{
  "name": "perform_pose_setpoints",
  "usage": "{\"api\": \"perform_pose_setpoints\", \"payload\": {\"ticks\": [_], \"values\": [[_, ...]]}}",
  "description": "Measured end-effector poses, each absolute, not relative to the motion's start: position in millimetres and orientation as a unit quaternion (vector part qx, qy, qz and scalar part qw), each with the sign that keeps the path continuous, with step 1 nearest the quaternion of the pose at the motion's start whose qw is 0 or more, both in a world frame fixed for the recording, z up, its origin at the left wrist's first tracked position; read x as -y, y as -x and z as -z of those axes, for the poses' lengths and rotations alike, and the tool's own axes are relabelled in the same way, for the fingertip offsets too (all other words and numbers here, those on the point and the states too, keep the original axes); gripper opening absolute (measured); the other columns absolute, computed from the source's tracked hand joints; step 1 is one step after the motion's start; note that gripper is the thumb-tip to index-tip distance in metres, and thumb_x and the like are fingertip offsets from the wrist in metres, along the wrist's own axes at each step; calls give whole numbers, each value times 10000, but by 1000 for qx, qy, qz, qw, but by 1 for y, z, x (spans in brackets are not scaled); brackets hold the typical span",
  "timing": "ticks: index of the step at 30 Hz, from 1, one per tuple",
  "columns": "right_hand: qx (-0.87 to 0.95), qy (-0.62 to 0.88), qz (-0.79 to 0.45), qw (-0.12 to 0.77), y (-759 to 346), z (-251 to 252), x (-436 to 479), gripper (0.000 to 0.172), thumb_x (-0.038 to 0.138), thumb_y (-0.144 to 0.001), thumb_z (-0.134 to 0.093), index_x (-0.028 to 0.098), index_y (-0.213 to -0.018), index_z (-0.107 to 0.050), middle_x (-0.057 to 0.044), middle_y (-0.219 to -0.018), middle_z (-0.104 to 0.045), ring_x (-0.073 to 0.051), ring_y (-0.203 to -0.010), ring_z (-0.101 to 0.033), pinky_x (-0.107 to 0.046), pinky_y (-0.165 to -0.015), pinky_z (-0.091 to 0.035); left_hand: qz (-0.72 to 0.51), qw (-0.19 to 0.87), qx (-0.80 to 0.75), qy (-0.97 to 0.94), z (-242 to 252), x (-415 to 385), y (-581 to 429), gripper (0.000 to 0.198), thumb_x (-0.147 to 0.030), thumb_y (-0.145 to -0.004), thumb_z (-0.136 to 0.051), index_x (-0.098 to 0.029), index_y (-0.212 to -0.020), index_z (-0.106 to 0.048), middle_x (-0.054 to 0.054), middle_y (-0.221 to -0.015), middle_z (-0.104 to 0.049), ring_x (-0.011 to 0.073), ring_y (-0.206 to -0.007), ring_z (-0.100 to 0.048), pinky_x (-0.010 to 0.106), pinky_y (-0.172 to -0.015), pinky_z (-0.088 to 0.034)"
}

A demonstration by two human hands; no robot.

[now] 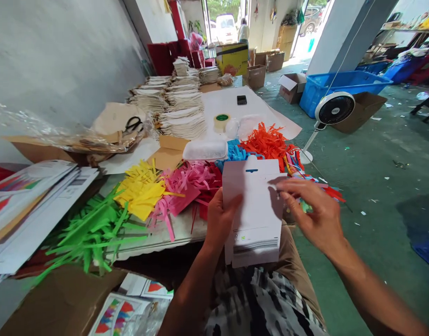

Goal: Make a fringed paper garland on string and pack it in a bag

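A white card packet [254, 200] with a hang slot near its top lies over my lap at the table's front edge. My left hand [221, 217] grips its left side, thumb on the face. By the packet's upper right edge is my right hand [310, 207], thumb and fingers brought close together; whether a thin edge is between them is too blurred to tell. Behind and left of the packet lie piles of cut tissue: red-orange [265, 142], blue [237, 153], pink [197, 179], yellow [141, 186] and green [92, 228].
Stacks of paper [183, 107], a tape roll [221, 122], a plastic tray [205, 150] and black scissors [133, 124] lie on the table. Printed cards [43, 200] are at the left. A white fan [335, 109] stands to the right, before a blue crate [308, 95].
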State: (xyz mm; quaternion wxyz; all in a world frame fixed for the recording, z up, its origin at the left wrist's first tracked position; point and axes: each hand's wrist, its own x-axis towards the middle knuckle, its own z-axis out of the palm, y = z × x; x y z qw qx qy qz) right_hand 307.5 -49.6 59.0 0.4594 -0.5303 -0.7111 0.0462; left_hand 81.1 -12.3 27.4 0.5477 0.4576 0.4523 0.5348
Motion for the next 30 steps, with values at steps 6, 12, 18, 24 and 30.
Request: {"api": "perform_pose_setpoints", "payload": {"ticks": [6, 12, 18, 24, 30], "values": [[590, 508, -360, 515, -312, -32, 45, 572, 615, -1069, -427, 331, -1561, -495, -94, -1492, -643, -259, -1302, -666, -470, -1035, -586, -559, 576, -400, -442, -16, 4, -83, 476, -414, -853, -837, -226, -1230, -616, 57, -1169, -754, 179, -976, -710, 278, -866, -580], [470, 478, -537, 512, -300, -20, 52, 583, 700, -1028, -421, 240, -1182, -745, -96, -952, -817, -291, -981, -786, -452, -868, -632, -548, 587, -399, -442, -3, 6, -83, 496, -438, -870, -810, -235, -1260, -580, 66, -1233, -725, 182, -1029, -701, 284, -916, -569], [420, 451, -587, 525, -296, -16, 61, 532, 729, -889, -649, 258, -1104, -770, -87, -933, -823, -297, -860, -794, -439, -766, -645, -557, 537, -433, -463, -2, 21, -80, 556, -449, -797, -873, -247, -1228, -585, 50, -1196, -713, 202, -1046, -678, 281, -915, -564], [491, 538, -408, 550, -289, -3, 71, 419, 569, -998, -611, 268, -1264, -731, -90, -1087, -807, -284, -949, -768, -427, -784, -644, -513, 466, -509, -511, -1, 29, -78, 390, -445, -847, -826, -233, -1133, -665, 17, -1012, -740, 176, -852, -663, 242, -755, -518], [677, 572, 112, 450, -294, -11, 61, 709, 287, -990, -641, 324, -1644, -371, -168, -1543, -570, -402, -1430, -524, -630, -1175, -424, -486, 452, -500, -556, 0, 20, -83, 361, -402, -854, -809, -232, -1150, -691, 9, -988, -757, 181, -840, -677, 245, -750, -509]]}}
